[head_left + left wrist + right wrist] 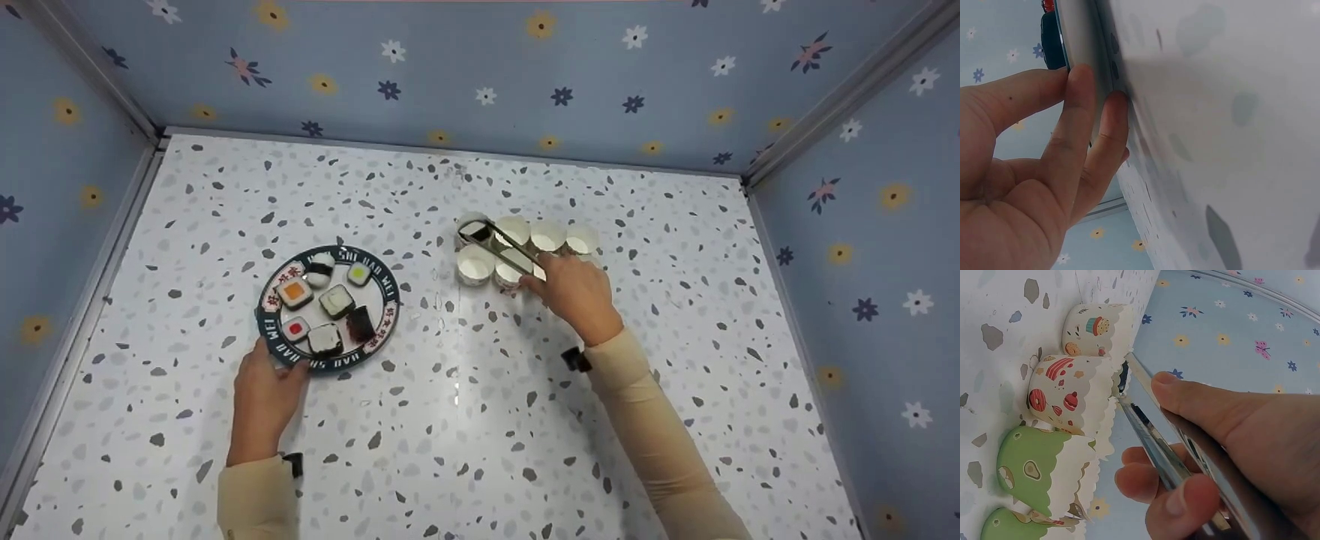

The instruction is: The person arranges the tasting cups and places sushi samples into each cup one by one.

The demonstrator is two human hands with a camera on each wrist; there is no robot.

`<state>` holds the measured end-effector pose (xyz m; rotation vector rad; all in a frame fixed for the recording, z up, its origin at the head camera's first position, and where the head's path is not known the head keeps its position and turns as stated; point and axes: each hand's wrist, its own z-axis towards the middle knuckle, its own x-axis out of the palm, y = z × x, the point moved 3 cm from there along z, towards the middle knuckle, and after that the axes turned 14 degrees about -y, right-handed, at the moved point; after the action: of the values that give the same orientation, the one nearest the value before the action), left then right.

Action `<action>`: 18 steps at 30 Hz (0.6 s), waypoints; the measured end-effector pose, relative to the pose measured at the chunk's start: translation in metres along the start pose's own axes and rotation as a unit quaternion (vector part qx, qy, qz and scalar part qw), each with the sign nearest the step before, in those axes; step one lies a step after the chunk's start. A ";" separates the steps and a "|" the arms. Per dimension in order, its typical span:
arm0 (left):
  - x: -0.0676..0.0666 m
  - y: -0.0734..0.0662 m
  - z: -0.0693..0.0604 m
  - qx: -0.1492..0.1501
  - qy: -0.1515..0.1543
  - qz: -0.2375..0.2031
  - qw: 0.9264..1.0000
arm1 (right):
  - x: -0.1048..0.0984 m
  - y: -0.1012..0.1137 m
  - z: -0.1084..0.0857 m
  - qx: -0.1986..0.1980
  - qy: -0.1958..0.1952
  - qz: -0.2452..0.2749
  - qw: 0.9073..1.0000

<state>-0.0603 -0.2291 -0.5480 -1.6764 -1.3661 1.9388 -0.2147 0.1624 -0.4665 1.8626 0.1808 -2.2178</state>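
My left hand [266,397] pinches the near-left rim of a round plate [394,304] with dark lettered edging. In the left wrist view the fingers reach beneath the plate [1081,36]. Several toy sushi pieces lie on it, including an orange-centred one [295,292], a red-centred roll [295,328] and a dark-topped one [361,325]. My right hand [577,292] grips metal tongs [516,245]. Their tips reach into the far-left paper cup [460,244], around a white piece with a dark band [475,230]. Whether the tips press on it, I cannot tell.
Several scalloped paper cups stand in two rows, among them a front-left cup [475,268], a back-right cup [581,240] and a green one [1039,464]. The speckled white tabletop [450,435] is bounded by blue flowered panels [465,67] at the back and sides.
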 end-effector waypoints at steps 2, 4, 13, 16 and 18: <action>0.000 0.000 0.000 -0.001 0.002 0.002 1.000 | 0.000 0.000 0.000 0.002 0.001 0.001 1.000; 0.000 0.000 0.000 0.000 0.002 0.003 1.000 | -0.001 0.001 -0.001 0.005 0.002 0.004 1.000; -0.001 -0.001 0.000 -0.002 0.003 0.007 1.000 | -0.003 0.015 -0.018 -0.011 -0.022 0.057 0.998; 0.000 -0.001 0.000 0.000 0.001 0.003 1.000 | -0.003 0.022 -0.026 -0.037 -0.033 0.060 0.997; -0.001 -0.001 0.000 0.000 -0.001 0.002 1.000 | -0.001 0.028 -0.031 -0.054 -0.036 0.060 0.996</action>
<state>-0.0601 -0.2294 -0.5469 -1.6798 -1.3631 1.9427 -0.1775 0.1436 -0.4693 1.6903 0.1672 -2.1462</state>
